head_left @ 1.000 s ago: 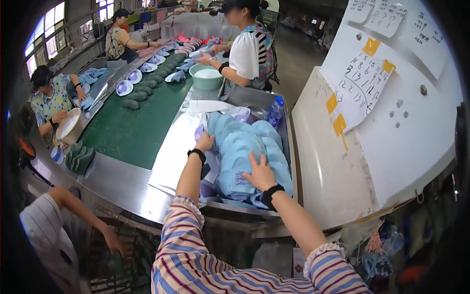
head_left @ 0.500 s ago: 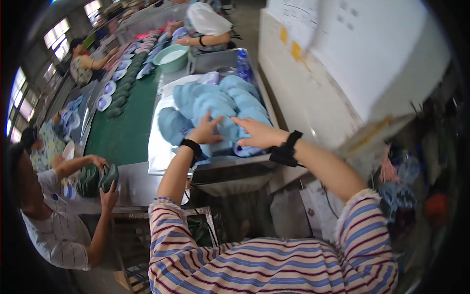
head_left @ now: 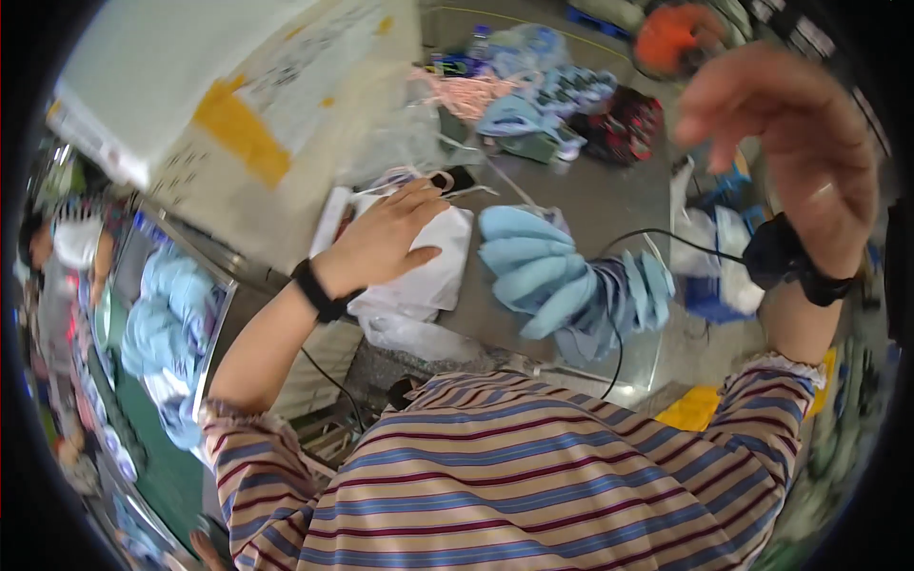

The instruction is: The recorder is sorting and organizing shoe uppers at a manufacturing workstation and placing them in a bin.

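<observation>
My left hand [head_left: 388,240] lies palm down with its fingers stretched out over a white sheet or bag [head_left: 449,268] on the grey metal table [head_left: 624,205]. A small black object [head_left: 457,179] is just beyond its fingertips. To its right, apart from the hand, a fanned stack of light blue, cup-shaped fabric pieces [head_left: 533,271] rests on the table. My right hand [head_left: 800,143] is raised at the upper right, slightly blurred. Its fingers are loosely curved and apart, with nothing seen in them. Both wrists wear black bands with cables.
Cloth bundles [head_left: 547,100], pink strands [head_left: 466,92] and a dark red bag [head_left: 624,124] occupy the table's far side. A white panel [head_left: 314,105] stands at left. Beyond it are a pile of blue pieces [head_left: 171,319], a green table [head_left: 167,457] and a person [head_left: 76,238].
The view has swung right, from the blue pile in the tray to the grey table. My left hand has left the pile for the white sheet or bag; my right hand has lifted away.
</observation>
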Available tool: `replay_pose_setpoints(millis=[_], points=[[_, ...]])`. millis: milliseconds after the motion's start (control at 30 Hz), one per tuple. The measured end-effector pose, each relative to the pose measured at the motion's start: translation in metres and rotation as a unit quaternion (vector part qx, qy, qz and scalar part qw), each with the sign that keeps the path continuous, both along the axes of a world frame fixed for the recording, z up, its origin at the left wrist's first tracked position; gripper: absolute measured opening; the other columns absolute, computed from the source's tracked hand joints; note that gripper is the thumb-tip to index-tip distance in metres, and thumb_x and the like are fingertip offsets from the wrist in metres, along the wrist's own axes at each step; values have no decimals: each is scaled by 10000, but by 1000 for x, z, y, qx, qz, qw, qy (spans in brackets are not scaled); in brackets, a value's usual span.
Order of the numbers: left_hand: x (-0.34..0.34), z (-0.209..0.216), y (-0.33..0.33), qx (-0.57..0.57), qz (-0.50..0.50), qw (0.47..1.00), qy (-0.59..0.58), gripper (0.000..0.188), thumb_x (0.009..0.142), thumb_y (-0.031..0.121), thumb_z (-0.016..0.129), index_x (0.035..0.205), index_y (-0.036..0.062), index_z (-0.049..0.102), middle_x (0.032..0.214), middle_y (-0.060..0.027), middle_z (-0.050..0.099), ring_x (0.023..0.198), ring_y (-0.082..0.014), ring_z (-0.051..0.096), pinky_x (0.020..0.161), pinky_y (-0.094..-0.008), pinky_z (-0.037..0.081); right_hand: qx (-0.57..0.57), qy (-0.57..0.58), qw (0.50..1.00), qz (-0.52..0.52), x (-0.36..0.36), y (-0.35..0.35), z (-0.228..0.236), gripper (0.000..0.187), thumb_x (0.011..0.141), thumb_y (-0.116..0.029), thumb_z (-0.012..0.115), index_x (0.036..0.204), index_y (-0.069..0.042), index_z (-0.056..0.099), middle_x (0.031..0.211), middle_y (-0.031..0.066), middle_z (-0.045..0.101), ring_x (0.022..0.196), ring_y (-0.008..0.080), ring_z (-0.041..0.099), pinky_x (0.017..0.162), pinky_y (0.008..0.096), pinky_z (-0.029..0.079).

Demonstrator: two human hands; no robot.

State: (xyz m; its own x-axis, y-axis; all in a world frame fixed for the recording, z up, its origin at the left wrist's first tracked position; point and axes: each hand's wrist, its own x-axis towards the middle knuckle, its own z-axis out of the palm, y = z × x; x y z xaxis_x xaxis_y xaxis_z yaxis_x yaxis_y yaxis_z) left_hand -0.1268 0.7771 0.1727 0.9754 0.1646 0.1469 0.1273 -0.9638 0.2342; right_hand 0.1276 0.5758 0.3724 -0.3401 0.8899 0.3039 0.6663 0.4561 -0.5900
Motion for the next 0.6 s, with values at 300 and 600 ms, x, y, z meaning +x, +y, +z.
replay_pose_setpoints(millis=[300, 600], points=[[233, -145, 36, 49, -20, 998, 25, 439, 747, 33, 439, 1186, 28, 443, 1267, -183, 401, 1217, -340, 316, 932, -431, 353, -76, 30, 960, -269, 234, -75, -161, 351, 853, -263, 505, 1144, -66, 509, 954, 44, 565, 851, 135, 551, 704, 256, 441], [288, -134, 38, -75, 66, 946, 308, 294, 731, 124, 447, 952, 54, 628, 949, -187, 604, 921, -325, 565, 821, -383, 430, -356, 30, 852, -383, 346, -102, -524, 515, 757, -119, 471, 1257, -110, 350, 1209, 189, 448, 1080, 330, 473, 908, 375, 372]])
